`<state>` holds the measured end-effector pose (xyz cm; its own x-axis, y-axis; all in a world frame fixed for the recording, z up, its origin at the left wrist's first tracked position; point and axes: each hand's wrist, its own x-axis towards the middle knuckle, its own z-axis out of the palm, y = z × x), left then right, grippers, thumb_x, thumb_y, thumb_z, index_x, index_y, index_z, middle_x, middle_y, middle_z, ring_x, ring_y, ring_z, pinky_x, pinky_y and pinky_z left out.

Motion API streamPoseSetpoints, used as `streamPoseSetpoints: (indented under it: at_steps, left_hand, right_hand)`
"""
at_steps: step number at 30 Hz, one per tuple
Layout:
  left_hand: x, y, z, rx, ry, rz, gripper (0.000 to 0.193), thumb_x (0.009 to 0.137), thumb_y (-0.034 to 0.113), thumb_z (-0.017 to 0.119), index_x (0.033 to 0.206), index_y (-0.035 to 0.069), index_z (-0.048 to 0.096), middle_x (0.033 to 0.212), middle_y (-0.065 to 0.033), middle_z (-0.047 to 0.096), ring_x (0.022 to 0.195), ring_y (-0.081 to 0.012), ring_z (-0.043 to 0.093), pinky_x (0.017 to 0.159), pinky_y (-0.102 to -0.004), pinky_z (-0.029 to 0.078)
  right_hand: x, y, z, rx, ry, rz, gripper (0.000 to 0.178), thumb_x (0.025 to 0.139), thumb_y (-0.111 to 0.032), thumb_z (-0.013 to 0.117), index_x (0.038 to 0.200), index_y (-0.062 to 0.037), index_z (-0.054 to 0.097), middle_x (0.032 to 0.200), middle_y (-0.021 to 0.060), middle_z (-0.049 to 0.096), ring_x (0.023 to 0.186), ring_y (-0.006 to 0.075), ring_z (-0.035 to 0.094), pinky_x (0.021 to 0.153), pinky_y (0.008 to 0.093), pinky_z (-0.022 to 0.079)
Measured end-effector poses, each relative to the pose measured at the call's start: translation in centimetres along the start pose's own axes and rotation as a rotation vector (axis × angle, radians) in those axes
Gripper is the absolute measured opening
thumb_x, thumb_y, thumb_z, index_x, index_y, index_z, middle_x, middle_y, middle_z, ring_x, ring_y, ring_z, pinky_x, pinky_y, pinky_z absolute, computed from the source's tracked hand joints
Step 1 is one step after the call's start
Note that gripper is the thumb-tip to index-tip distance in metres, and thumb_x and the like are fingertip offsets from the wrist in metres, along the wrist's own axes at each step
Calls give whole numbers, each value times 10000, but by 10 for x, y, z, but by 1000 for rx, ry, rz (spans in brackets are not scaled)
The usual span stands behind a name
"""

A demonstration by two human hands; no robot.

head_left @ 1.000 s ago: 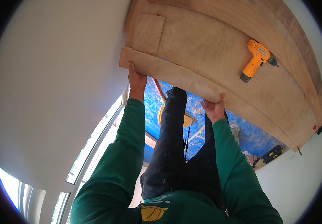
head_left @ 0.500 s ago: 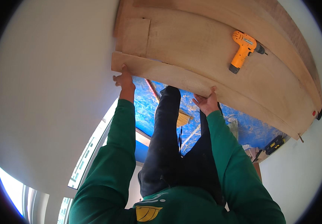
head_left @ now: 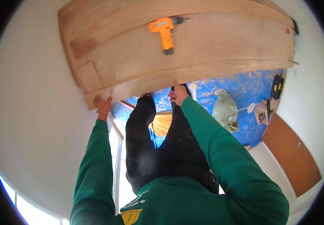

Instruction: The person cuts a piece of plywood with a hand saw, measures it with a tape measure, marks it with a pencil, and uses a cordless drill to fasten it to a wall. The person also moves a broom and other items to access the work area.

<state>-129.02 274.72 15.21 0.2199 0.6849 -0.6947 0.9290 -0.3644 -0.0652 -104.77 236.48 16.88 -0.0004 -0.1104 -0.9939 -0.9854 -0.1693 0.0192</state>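
- At the left end of the worktop, the near corner is met by the left hand; its fingers are set against the end of a wooden strip, and whether they are closed underneath cannot be told.
- The strip is lined up along the worktop's near edge; overlap or butting cannot be made out.
- An orange drill is laid nearer the far edge, bit pointing right; jolts are best avoided.
- By the right hand, the thumb is laid on the strip and the fingers are loosely curled below its edge; a firm grip cannot be confirmed.
- Even pressure from the 2 hands would be advised, since the strip's right-hand stretch is left without a hand.
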Motion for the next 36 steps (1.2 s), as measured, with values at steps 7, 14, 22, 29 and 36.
streamPoseSetpoints:
  at_steps: [7,14,22,29,36]
  left_hand:
    - [-110,90,-117,-452,-387,-28,888,994,555,715,1666,60,413,1599,-166,554,1428,-362,520,1097,-630,441]
    - [-342,269,-143,-385,-440,66,642,1051,484,637,1593,177,484,1516,-98,572,1340,-380,571,1053,-559,480]
    - [-663,458,-56,-139,-610,147,403,1008,505,694,1273,203,663,1091,-14,638,1036,-248,627,914,-488,525]
    - [-748,678,70,153,-811,347,232,1046,441,675,1107,219,645,946,44,597,804,-136,571,781,-398,496]
    - [-822,947,176,187,-626,543,671,1013,478,724,1570,141,559,1309,-91,658,1128,-304,634,992,-517,536]
  right_hand:
    - [-152,19,-227,250,8,-143,720,1014,-723,623,1325,-75,614,1122,127,731,894,267,756,732,456,582]
    - [-183,137,-538,211,53,-341,336,1026,-325,716,1200,-39,682,897,143,763,774,305,803,561,447,586]
    - [-229,260,-873,658,165,-215,394,1109,-322,460,1484,-202,487,1227,212,715,963,430,764,726,550,570]
    - [-253,296,-994,1133,249,-300,399,1062,-311,529,1434,-165,533,1144,124,733,882,290,764,762,515,560]
    - [-219,329,-958,-427,401,-509,366,982,-419,633,979,-74,756,958,198,789,852,405,778,723,566,565]
